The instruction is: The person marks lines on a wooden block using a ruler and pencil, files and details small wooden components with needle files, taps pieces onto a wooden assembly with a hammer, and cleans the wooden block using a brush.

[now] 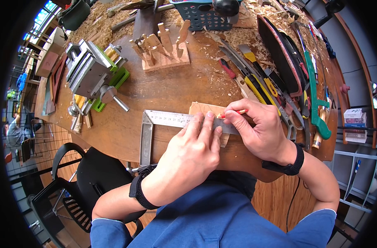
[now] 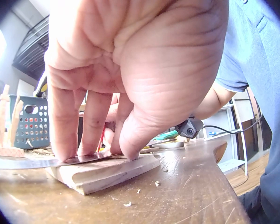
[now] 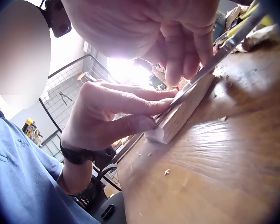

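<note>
A small wooden board [image 1: 200, 108] lies on the bench, its thick edge [image 2: 116, 173] facing the left wrist view. Across it rests the blade of a metal try square [image 1: 167, 119], whose stock [image 1: 146, 142] points toward the person. The left hand [image 1: 192, 151] presses the blade onto the board with extended fingertips; its thumb [image 2: 130, 144] touches down near the board's edge. Pinched in the right hand [image 1: 260, 128] is a red pencil [image 1: 237, 112], its tip at the blade's far edge over the board. In the right wrist view the board [image 3: 189, 109] shows under the blade.
A vise [image 1: 89, 70] stands at the left, and carved pieces in a wooden stand [image 1: 165, 62] behind. Knives, scissors and a green-handled saw [image 1: 312, 91] lie at the right. Shavings [image 1: 101, 25] and a basket [image 1: 205, 16] are at the back; a black chair [image 1: 101, 173] is at lower left.
</note>
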{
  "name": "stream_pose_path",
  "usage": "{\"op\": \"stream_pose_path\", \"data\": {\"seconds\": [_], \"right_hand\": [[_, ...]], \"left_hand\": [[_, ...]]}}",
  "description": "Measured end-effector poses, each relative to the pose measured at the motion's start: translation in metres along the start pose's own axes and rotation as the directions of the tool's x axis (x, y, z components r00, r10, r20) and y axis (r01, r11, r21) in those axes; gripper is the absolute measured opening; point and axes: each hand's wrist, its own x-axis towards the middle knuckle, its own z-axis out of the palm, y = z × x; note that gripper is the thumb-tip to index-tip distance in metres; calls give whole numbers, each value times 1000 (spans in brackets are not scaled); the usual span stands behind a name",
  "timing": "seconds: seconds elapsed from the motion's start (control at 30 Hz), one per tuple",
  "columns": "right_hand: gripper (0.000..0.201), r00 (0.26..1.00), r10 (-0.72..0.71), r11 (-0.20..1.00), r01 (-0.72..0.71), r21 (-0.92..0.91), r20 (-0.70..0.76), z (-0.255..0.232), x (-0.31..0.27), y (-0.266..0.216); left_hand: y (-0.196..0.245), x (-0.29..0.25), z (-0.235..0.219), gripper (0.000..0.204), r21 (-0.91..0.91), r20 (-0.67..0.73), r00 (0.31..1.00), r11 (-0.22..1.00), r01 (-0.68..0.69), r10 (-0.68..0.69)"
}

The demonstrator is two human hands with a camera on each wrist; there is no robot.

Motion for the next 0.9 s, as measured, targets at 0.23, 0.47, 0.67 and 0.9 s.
{"op": "stream_pose_path", "data": {"seconds": [0.23,0.47,0.67,0.9], "right_hand": [[7,999,-45,999,45,-9,-4,2,-1,3],[6,1000,3,1000,-3,-10,5,-1,1,0],[5,999,-34,999,34,-22,-1,2,0,1],[5,1000,-10,999,11,-50,15,-1,1,-1]], "left_hand": [[0,0,0,50,4,-1,1000,1000,-3,3],[0,0,1,50,7,-8,1000,1000,-1,1],[0,0,0,49,-3,-4,1000,1000,1,-1],[0,-1,1,50,5,-9,1000,1000,2,-2]]}}
